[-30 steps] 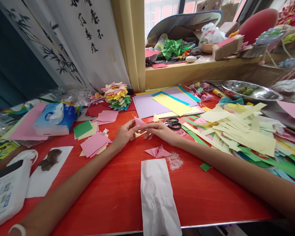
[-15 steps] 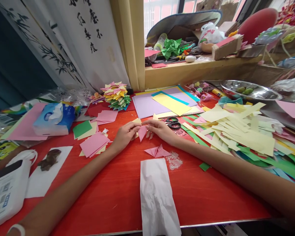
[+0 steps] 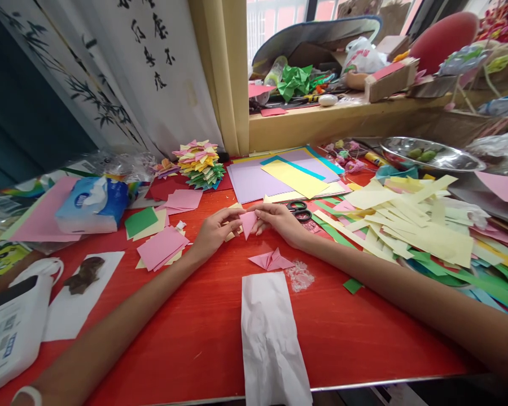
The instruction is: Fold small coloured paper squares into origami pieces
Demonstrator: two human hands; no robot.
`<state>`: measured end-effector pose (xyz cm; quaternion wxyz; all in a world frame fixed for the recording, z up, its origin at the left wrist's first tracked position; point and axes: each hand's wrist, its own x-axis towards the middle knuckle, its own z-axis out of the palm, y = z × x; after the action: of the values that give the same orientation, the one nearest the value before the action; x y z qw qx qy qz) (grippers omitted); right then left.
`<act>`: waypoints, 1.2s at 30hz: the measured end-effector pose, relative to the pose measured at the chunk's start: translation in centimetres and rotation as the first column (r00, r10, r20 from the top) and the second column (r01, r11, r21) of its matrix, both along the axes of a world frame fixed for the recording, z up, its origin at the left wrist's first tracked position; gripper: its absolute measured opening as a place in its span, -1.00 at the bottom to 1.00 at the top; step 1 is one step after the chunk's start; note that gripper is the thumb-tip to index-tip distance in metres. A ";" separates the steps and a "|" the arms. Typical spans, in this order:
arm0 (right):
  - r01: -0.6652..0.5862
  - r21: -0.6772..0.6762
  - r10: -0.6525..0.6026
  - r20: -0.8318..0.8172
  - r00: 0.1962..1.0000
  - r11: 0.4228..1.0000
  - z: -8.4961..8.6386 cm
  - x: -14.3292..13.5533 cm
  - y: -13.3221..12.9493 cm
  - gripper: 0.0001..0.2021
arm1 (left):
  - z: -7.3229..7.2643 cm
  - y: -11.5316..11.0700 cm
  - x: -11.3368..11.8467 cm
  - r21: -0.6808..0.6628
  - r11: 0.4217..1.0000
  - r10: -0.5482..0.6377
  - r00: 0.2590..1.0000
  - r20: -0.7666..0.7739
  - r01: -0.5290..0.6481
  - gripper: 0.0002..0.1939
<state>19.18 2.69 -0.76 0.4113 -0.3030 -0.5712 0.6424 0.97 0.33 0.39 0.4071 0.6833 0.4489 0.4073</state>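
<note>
A small pink folded paper triangle (image 3: pixel 248 224) points downward between my two hands, held just above the red table. My left hand (image 3: pixel 218 230) pinches its left side between thumb and fingers. On the other side, my right hand (image 3: pixel 278 223) grips the upper right corner, its lower fingers curled beneath. Just below the hands lies a pink folded paper piece (image 3: pixel 271 260) with pointed flaps. Beside it is a clump of clear plastic bits (image 3: pixel 299 276). A crumpled white paper strip (image 3: pixel 271 332) runs toward the table's front edge.
Pink squares (image 3: pixel 162 248) and a tissue pack (image 3: pixel 92 206) lie left. Behind stands a layered folded-paper stack (image 3: pixel 200 164). Black-handled scissors (image 3: pixel 300 212) rest past my right hand. Cut paper strips (image 3: pixel 419 220) and a metal bowl (image 3: pixel 432 155) fill the right side.
The pink triangle has shifted slightly right and up and shows more of its face. My right hand has moved a little to the right; my left hand still pinches the paper.
</note>
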 end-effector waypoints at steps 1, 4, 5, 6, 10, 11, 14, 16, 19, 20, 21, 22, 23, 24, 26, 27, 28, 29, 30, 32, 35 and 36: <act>-0.003 -0.003 0.003 -0.001 1.000 1.000 0.0 0.0 0.0 -0.77 | 0.0 0.0 0.0 -0.003 1.000 0.008 1.000 0.005 -0.008 -0.68; -0.010 -0.010 0.010 0.004 1.000 1.000 0.0 0.0 0.0 -0.78 | -0.1 0.0 0.0 -0.008 1.000 0.029 0.999 0.017 -0.029 -0.68; -0.009 -0.012 0.009 0.009 1.000 1.000 0.0 0.0 0.0 -0.79 | 0.0 0.0 0.0 -0.007 0.999 0.034 0.999 0.018 -0.034 -0.68; -0.010 -0.011 0.010 0.017 1.000 1.000 0.1 0.0 -0.1 -0.79 | 0.0 0.0 0.0 -0.006 0.999 0.037 0.999 0.016 -0.037 -0.68; -0.028 -0.003 0.028 0.053 0.998 1.000 0.3 0.0 -0.1 -0.80 | -0.1 0.1 0.0 0.007 0.998 0.062 0.998 -0.005 -0.061 -0.71; -0.033 0.003 0.033 0.065 0.997 0.999 0.3 0.0 -0.2 -0.80 | -0.2 0.1 0.0 0.010 0.998 0.068 0.998 -0.008 -0.068 -0.72; -0.040 0.051 0.036 0.086 0.996 0.998 0.3 0.0 -0.2 -0.79 | -0.3 0.2 0.0 0.021 0.997 0.076 0.997 0.003 -0.076 -0.74; -0.028 0.098 0.022 0.070 0.997 0.995 0.2 -0.1 -0.2 -0.79 | -0.3 0.2 0.0 0.031 0.996 0.086 0.996 0.003 -0.086 -0.75; -0.026 0.148 0.019 0.051 0.998 0.989 -0.1 -0.1 -0.1 -0.83 | -0.3 0.2 0.0 0.031 0.995 0.095 0.995 -0.007 -0.095 -0.75; -0.032 0.159 0.024 0.056 0.998 0.987 -0.2 -0.1 -0.1 -0.84 | -0.3 0.2 0.0 0.031 0.995 0.093 0.996 -0.009 -0.093 -0.75; -0.038 0.169 0.028 0.064 0.998 0.985 -0.3 -0.1 0.0 -0.85 | -0.3 0.2 0.1 0.034 0.995 0.090 0.996 -0.013 -0.089 -0.75; -0.042 0.175 0.030 0.073 0.997 0.984 -0.4 -0.1 0.0 -0.85 | -0.2 0.1 0.1 0.041 0.996 0.086 0.996 -0.017 -0.085 -0.75; -0.042 0.179 0.028 0.079 0.996 0.983 -0.4 -0.1 0.1 -0.84 | -0.2 0.1 0.1 0.052 0.995 0.082 0.996 -0.026 -0.081 -0.76; -0.039 0.180 0.024 0.085 0.996 0.983 -0.5 -0.1 0.1 -0.84 | -0.2 0.1 0.1 0.064 0.995 0.076 0.996 -0.038 -0.074 -0.76; -0.030 0.169 0.013 0.098 0.995 0.985 -0.5 -0.2 0.1 -0.83 | -0.1 0.0 0.1 0.088 0.994 0.067 0.995 -0.072 -0.061 -0.77; -0.024 0.160 0.008 0.104 0.995 0.987 -0.5 -0.2 0.1 -0.82 | -0.1 0.0 0.1 0.096 0.994 0.063 0.994 -0.089 -0.055 -0.77; -0.019 0.152 0.003 0.109 0.994 0.988 -0.5 -0.2 0.1 -0.82 | 0.0 -0.1 0.1 0.102 0.994 0.060 0.993 -0.104 -0.050 -0.78; -0.014 0.146 -0.003 0.113 0.994 0.989 -0.5 -0.2 0.0 -0.82 | 0.0 -0.1 0.1 0.108 0.993 0.059 0.992 -0.116 -0.046 -0.77; -0.011 0.143 -0.006 0.118 0.993 0.990 -0.5 -0.2 0.0 -0.82 | 0.1 -0.2 0.1 0.115 0.992 0.059 0.990 -0.125 -0.044 -0.77; -0.006 0.144 -0.012 0.127 0.992 0.990 -0.4 -0.3 0.0 -0.82 | 0.1 -0.2 0.2 0.127 0.991 0.056 0.988 -0.141 -0.038 -0.77; -0.002 0.146 -0.020 0.145 0.989 0.989 -0.4 -0.3 -0.1 -0.83 | 0.2 -0.3 0.2 0.130 0.991 0.048 0.987 -0.154 -0.028 -0.75; -0.005 0.149 -0.018 0.151 0.988 0.989 -0.4 -0.3 -0.1 -0.83 | 0.2 -0.3 0.2 0.132 0.991 0.047 0.987 -0.157 -0.026 -0.75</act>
<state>18.91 2.60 -1.21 0.3902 -0.3212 -0.6462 0.5718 1.19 0.02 0.57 0.3171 0.7304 0.4650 0.3870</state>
